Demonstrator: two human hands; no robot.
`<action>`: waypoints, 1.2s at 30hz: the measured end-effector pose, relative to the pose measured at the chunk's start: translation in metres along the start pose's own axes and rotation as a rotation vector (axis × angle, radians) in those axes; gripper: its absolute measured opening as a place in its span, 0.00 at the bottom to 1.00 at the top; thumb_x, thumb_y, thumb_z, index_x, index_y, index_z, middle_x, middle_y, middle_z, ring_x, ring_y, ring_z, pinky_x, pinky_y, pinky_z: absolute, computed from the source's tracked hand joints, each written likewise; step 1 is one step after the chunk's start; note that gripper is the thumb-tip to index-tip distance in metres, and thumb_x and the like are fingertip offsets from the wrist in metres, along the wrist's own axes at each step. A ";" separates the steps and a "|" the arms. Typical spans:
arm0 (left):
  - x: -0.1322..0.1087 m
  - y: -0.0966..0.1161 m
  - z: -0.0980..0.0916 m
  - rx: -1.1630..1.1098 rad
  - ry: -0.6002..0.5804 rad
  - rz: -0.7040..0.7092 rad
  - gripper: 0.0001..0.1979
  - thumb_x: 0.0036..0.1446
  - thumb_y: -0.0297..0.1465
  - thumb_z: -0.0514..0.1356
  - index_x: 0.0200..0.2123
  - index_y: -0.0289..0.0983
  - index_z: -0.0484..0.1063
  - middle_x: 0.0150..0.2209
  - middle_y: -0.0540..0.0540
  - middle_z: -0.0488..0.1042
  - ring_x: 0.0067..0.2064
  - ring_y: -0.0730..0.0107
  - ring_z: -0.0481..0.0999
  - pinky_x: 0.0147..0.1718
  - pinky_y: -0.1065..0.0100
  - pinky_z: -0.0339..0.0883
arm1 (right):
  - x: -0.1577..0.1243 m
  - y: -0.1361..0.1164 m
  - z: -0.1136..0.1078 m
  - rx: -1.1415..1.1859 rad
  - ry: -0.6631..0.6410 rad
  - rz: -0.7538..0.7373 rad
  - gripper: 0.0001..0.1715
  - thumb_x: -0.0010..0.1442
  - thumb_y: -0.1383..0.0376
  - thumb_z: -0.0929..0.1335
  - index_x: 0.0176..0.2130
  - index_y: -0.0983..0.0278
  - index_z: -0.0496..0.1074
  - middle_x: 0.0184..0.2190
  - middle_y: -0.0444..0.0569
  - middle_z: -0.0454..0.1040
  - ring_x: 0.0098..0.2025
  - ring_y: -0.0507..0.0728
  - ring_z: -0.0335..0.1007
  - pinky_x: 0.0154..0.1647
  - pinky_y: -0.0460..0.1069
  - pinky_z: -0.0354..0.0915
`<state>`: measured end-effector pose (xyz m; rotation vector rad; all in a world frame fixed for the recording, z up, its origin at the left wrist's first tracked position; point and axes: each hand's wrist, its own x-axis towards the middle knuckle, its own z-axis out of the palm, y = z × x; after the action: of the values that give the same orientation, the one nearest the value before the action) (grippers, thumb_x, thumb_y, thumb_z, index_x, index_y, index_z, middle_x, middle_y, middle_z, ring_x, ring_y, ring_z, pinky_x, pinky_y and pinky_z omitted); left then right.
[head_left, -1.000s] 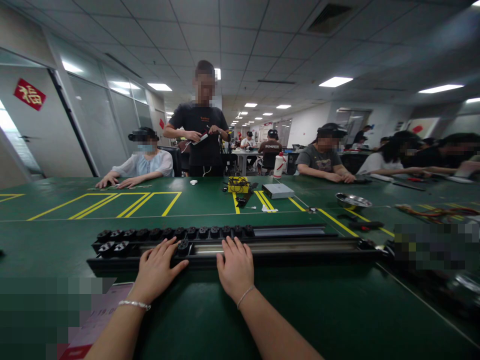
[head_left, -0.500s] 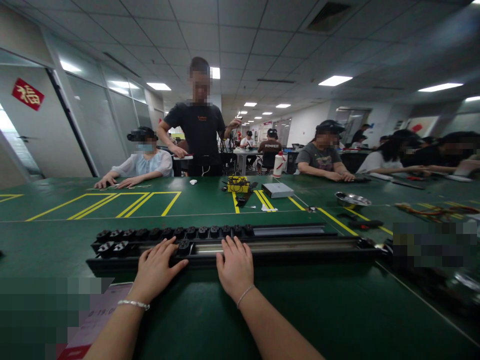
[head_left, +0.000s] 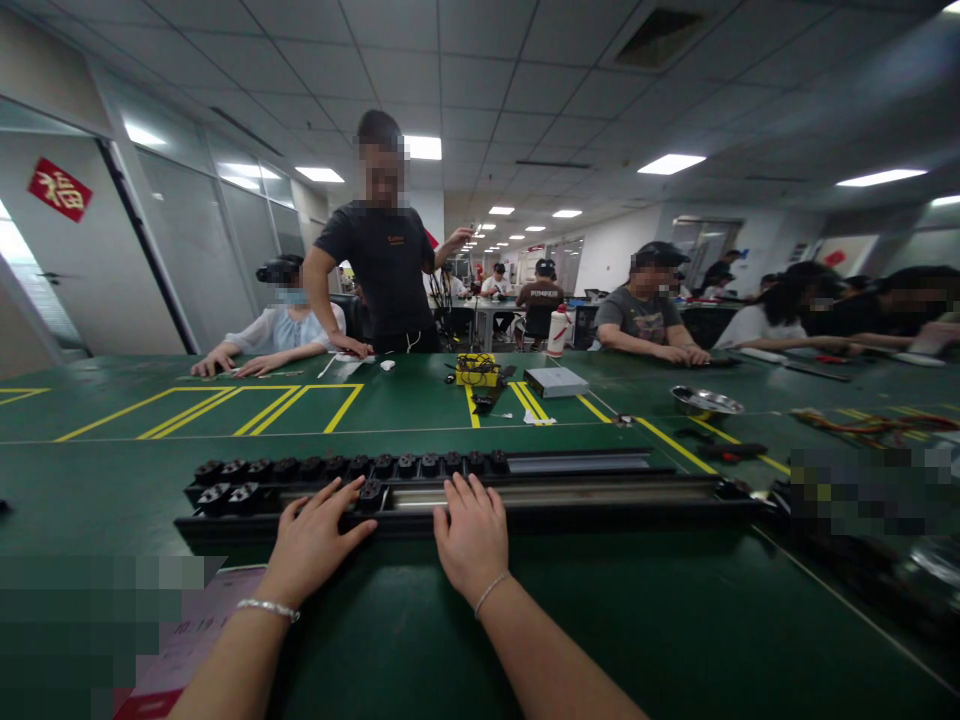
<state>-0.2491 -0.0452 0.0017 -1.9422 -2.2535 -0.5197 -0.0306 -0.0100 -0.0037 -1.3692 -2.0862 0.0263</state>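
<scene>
A long black rail [head_left: 600, 512] lies across the green table in front of me. My left hand [head_left: 316, 540] rests over its left part, palm down with the fingers spread. Beside those fingertips sits one round black socket-like module [head_left: 371, 493], and two more modules [head_left: 229, 497] stand at the rail's left end. My right hand [head_left: 472, 540] lies flat on the rail's metal-coloured channel, fingers stretched out and holding nothing. Just behind runs a second black rail [head_left: 585, 460], with a row of several similar modules on its left part. My left fingers partly hide the front rail.
Farther back are a yellow block wrapped in black cable [head_left: 478, 370], a grey box [head_left: 555, 382], a metal bowl [head_left: 705, 402] and a white bottle [head_left: 559, 330]. A pink paper [head_left: 199, 630] lies by my left forearm. Several people sit around; one person [head_left: 379, 260] stands across the table.
The standing person has leaned to the left and lowered a hand with a white item to the table. My hands stay in place on the rail.
</scene>
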 end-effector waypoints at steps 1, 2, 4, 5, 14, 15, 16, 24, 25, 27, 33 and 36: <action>0.000 0.000 0.000 -0.001 -0.001 0.000 0.30 0.51 0.48 0.53 0.58 0.48 0.56 0.52 0.47 0.71 0.61 0.61 0.55 0.54 0.53 0.47 | 0.000 0.000 0.000 0.001 0.002 0.000 0.25 0.63 0.57 0.55 0.54 0.61 0.65 0.57 0.47 0.62 0.61 0.58 0.50 0.59 0.55 0.40; 0.000 0.000 0.000 -0.002 -0.002 0.000 0.30 0.51 0.48 0.53 0.58 0.48 0.56 0.52 0.48 0.71 0.62 0.61 0.55 0.54 0.52 0.46 | 0.000 0.000 0.000 0.003 0.003 0.000 0.25 0.63 0.57 0.55 0.54 0.60 0.65 0.57 0.47 0.62 0.61 0.58 0.50 0.59 0.55 0.40; 0.000 0.000 0.000 -0.003 -0.005 -0.001 0.30 0.51 0.48 0.53 0.58 0.48 0.56 0.51 0.49 0.71 0.62 0.61 0.55 0.54 0.52 0.47 | 0.000 0.000 0.000 0.006 0.006 -0.002 0.25 0.63 0.57 0.55 0.54 0.60 0.65 0.57 0.46 0.62 0.60 0.58 0.50 0.59 0.55 0.40; 0.000 0.000 0.000 -0.003 -0.006 -0.002 0.30 0.51 0.48 0.53 0.58 0.48 0.56 0.51 0.49 0.72 0.62 0.61 0.55 0.54 0.52 0.47 | 0.000 0.000 0.000 0.005 0.007 -0.004 0.25 0.63 0.57 0.55 0.54 0.60 0.65 0.57 0.46 0.62 0.60 0.58 0.50 0.59 0.54 0.40; 0.001 0.000 0.002 -0.007 -0.016 0.072 0.29 0.52 0.46 0.52 0.57 0.45 0.57 0.54 0.48 0.68 0.62 0.64 0.55 0.57 0.54 0.45 | 0.000 0.000 0.000 -0.006 0.002 0.000 0.25 0.63 0.57 0.55 0.54 0.61 0.65 0.57 0.47 0.62 0.61 0.58 0.50 0.59 0.55 0.41; 0.001 0.000 0.002 -0.007 -0.014 0.076 0.29 0.52 0.46 0.52 0.57 0.46 0.58 0.55 0.48 0.68 0.62 0.64 0.55 0.57 0.54 0.45 | 0.000 0.000 0.000 -0.003 0.003 -0.002 0.25 0.63 0.57 0.55 0.54 0.61 0.65 0.57 0.47 0.62 0.60 0.58 0.50 0.59 0.55 0.41; 0.001 -0.001 0.003 -0.008 -0.010 0.078 0.29 0.52 0.46 0.52 0.57 0.46 0.58 0.55 0.48 0.68 0.62 0.63 0.55 0.57 0.54 0.46 | 0.000 0.000 0.000 -0.001 0.003 -0.003 0.25 0.62 0.57 0.55 0.54 0.60 0.65 0.57 0.46 0.62 0.60 0.58 0.50 0.59 0.55 0.41; 0.001 -0.001 0.003 -0.007 0.005 0.084 0.29 0.52 0.46 0.52 0.57 0.45 0.58 0.54 0.46 0.69 0.61 0.63 0.57 0.56 0.54 0.47 | 0.000 0.000 0.000 0.001 0.002 -0.003 0.25 0.62 0.57 0.55 0.54 0.60 0.64 0.57 0.47 0.62 0.61 0.58 0.50 0.59 0.55 0.41; 0.001 0.000 0.002 -0.006 0.006 0.083 0.29 0.52 0.46 0.52 0.57 0.45 0.58 0.54 0.46 0.69 0.61 0.63 0.57 0.56 0.54 0.47 | 0.000 0.000 0.000 0.001 0.003 -0.003 0.25 0.62 0.57 0.55 0.54 0.60 0.64 0.57 0.46 0.62 0.61 0.58 0.50 0.59 0.55 0.41; 0.001 0.001 0.001 -0.004 0.003 0.078 0.29 0.52 0.46 0.52 0.57 0.46 0.58 0.54 0.46 0.69 0.61 0.63 0.57 0.56 0.54 0.47 | 0.000 0.000 0.000 0.001 0.003 -0.003 0.25 0.62 0.57 0.55 0.55 0.60 0.64 0.57 0.46 0.62 0.60 0.58 0.50 0.59 0.55 0.40; 0.000 0.003 -0.001 -0.009 -0.007 0.075 0.30 0.52 0.47 0.52 0.58 0.45 0.57 0.54 0.45 0.69 0.61 0.62 0.56 0.56 0.54 0.47 | 0.000 0.000 0.000 -0.024 -0.008 -0.001 0.25 0.63 0.56 0.54 0.55 0.60 0.64 0.58 0.47 0.61 0.61 0.57 0.50 0.59 0.55 0.42; 0.000 0.003 -0.001 -0.018 -0.014 0.075 0.30 0.52 0.47 0.52 0.58 0.45 0.57 0.53 0.46 0.69 0.62 0.62 0.55 0.56 0.54 0.47 | 0.000 0.000 -0.001 -0.030 -0.005 -0.003 0.25 0.63 0.56 0.54 0.55 0.60 0.64 0.58 0.46 0.61 0.61 0.57 0.50 0.59 0.55 0.42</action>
<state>-0.2466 -0.0447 0.0028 -2.0356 -2.1819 -0.5212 -0.0304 -0.0108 -0.0028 -1.3857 -2.1002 -0.0034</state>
